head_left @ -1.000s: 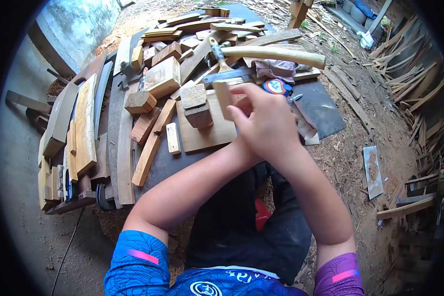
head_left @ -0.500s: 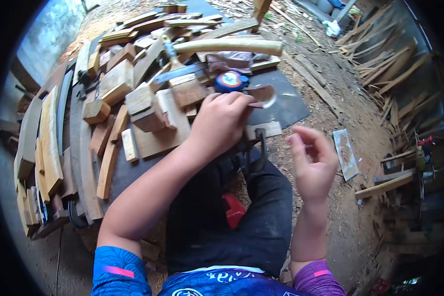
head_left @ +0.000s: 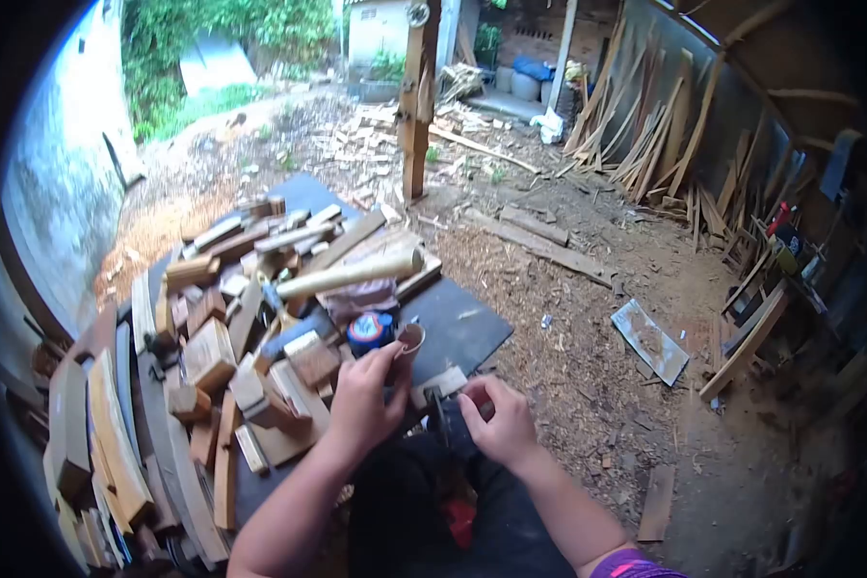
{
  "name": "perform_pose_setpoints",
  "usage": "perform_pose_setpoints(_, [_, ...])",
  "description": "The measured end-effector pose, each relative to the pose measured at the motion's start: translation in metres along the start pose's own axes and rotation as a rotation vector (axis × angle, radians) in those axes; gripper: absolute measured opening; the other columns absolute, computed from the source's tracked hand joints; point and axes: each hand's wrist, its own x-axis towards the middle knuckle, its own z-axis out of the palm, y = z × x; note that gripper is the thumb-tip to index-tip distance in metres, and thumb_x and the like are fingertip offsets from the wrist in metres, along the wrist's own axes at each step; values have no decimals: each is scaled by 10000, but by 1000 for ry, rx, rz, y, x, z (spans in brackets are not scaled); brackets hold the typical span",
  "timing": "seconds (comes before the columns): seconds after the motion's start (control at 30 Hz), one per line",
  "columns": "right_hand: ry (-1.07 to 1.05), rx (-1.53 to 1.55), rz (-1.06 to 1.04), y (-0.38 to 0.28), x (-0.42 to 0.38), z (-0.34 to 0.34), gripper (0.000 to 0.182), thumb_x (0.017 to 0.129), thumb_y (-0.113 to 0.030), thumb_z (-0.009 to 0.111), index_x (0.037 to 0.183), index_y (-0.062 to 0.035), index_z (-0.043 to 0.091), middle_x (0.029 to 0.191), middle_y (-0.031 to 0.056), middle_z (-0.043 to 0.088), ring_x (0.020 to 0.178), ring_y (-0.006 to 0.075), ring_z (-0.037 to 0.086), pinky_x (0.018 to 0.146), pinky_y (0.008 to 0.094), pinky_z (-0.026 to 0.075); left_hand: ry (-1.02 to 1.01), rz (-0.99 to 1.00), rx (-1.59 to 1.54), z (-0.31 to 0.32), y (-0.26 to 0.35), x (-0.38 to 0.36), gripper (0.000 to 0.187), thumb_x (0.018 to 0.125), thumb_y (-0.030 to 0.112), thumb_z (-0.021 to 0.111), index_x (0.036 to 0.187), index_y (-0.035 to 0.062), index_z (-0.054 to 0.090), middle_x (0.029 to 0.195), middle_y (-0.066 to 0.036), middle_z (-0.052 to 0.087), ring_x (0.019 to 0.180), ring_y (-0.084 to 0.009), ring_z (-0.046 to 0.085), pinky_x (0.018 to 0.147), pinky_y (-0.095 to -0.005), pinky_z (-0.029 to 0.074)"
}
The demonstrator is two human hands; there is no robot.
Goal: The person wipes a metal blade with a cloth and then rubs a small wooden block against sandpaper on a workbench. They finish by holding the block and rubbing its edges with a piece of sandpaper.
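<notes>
My left hand [head_left: 364, 400] pinches a curled strip [head_left: 411, 337], brown inside with a pale edge, which looks like sandpaper. Just behind it, a blue tape measure [head_left: 368, 332] rests among the wood. A short pale piece of wood [head_left: 440, 385] juts from the table edge above my lap, with a dark metal clamp [head_left: 439, 409] on it. Close to the right end of that wood is my right hand [head_left: 504, 424], its thumb and fingers curled together. Anything between those fingertips is too small to make out.
Wood blocks and offcuts [head_left: 212, 356] crowd the dark tabletop [head_left: 462, 328]. A round wooden handle [head_left: 352, 276] and a brush [head_left: 281, 306] lie among them. Beyond stands a wooden post [head_left: 417, 116]. Wood strips [head_left: 660, 135] lean on the right wall.
The view has tilted up, showing more yard. My right hand has come in from the right to the clamped wood. My left hand still holds the curled strip, now more upright.
</notes>
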Motion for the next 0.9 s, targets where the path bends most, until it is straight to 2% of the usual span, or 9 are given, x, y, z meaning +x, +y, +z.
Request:
perform_pose_setpoints(0.1, [128,153,323,61,-19,35,179,918,-192,652,922,-13,648,809,153,694,802,282,706,753,384,541,-10,-8,5,-2,3,3,636,838,44,701,1428,63,465,999,-195,694,863,-387,668,754,-429,498])
perform_pose_setpoints(0.23, [-245,255,639,171,-32,107,341,941,-285,647,1145,-15,615,1056,160,706,944,270,696,816,406,540,72,103,-129,1,3,3,676,857,24,658,1493,97,438,1115,-220,644,871,-388,674,751,-404,560])
perform_pose_setpoints(0.3, [-592,103,158,132,-20,94,362,899,-282,692,1142,-23,624,1052,143,707,980,268,695,841,401,542,-269,153,52,-8,15,4,470,904,-13,574,1362,92,597,1166,-176,605,971,-352,679,860,-386,554])
perform_pose_setpoints(0.43, [-663,347,354,113,-14,95,367,868,-270,712,1151,-50,633,1049,136,708,993,260,692,860,395,545,-511,270,-150,-15,7,7,305,914,172,649,1203,106,717,1213,-165,593,1129,-346,608,936,-430,509])
perform_pose_setpoints(0.5, [-517,327,-77,122,-10,103,369,878,-252,674,1180,-47,623,1046,136,708,1012,271,696,879,403,548,-561,205,-194,-19,9,10,430,847,332,769,1214,116,713,1223,-169,591,1207,-349,556,994,-452,473])
perform_pose_setpoints(0.63, [-388,343,-158,100,-2,101,387,999,-312,520,1264,-40,597,1107,174,687,1131,275,668,934,389,524,-521,263,-182,-16,12,10,672,626,458,914,1205,178,718,1210,-143,599,1154,-341,585,979,-438,491])
perform_pose_setpoints(0.77, [-372,549,-128,127,-16,132,447,1039,-384,453,1302,-43,575,1179,169,669,1162,257,648,971,382,504,-491,248,-109,-9,9,5,603,605,383,933,1132,176,726,1171,-117,608,1122,-327,600,941,-418,514])
perform_pose_setpoints(0.83, [-324,984,397,141,-21,153,475,1038,-411,471,1316,-36,554,1227,134,652,1164,225,631,996,380,490,-489,245,-77,-10,12,7,588,596,364,937,1108,166,726,1158,-110,610,1111,-322,604,928,-410,520])
perform_pose_setpoints(0.9, [-320,1056,373,139,-22,154,454,1035,-380,489,1320,-31,547,1230,115,644,1154,203,621,995,364,489,-474,253,-89,-11,13,7,564,606,354,931,1093,158,726,1151,-104,615,1091,-318,611,907,-407,527])
